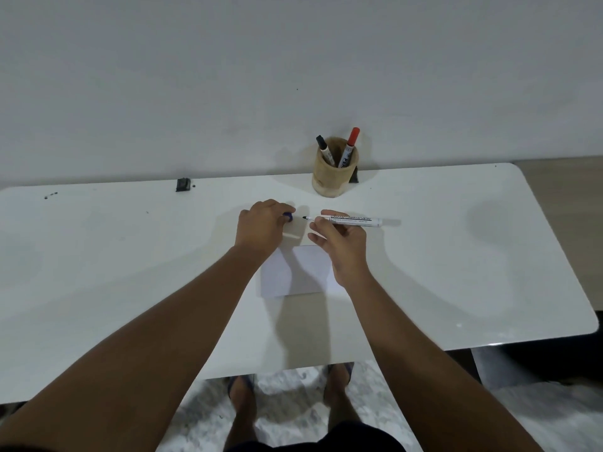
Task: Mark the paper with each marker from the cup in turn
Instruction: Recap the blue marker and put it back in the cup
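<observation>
Your right hand (341, 238) gripped an uncapped white marker (352, 220) level above the white table (130, 256), its tip pointing left toward your left hand (261, 228), which pinched the blue cap (288, 217) just apart from the tip. The paper (303, 272) lay beneath your wrists. Behind, the wooden cup (334, 172) held a black-capped marker (325, 150) and a red-capped marker (348, 148).

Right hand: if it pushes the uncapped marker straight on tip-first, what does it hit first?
Likely the blue cap pinched in the left hand. The right hand aims the marker tip at it across a small gap; depth is uncertain.
</observation>
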